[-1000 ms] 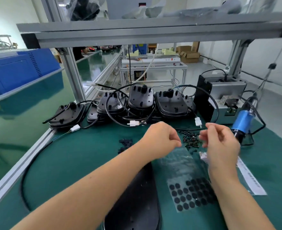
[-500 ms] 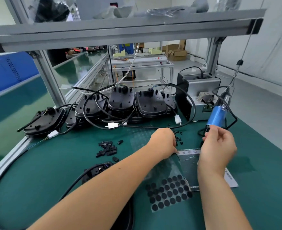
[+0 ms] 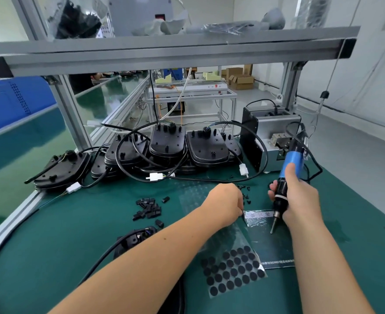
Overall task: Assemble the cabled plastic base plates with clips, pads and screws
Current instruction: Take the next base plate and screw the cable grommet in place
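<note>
Our right hand (image 3: 300,200) is clamped around the blue-and-black electric screwdriver (image 3: 285,186), held nearly upright with its bit pointing down just above a silvery plastic bag (image 3: 258,217) on the bench (image 3: 73,234). Our left hand (image 3: 224,203) sits curled at the bag's left edge, fingertips hidden from us; we cannot tell whether it pinches anything. Small black screws (image 3: 246,193) lie scattered just beyond the left hand. Nearer us, a clear sheet of round black pads (image 3: 232,271) lies flat, and a cabled base plate (image 3: 139,239) shows partly under the left forearm. A loose heap of black clips (image 3: 149,209) lies left of the hands. Further back, a row of stacked cabled base plates (image 3: 166,143) stands along the bench's far edge, with a grey screw feeder box (image 3: 268,134) to their right.
</note>
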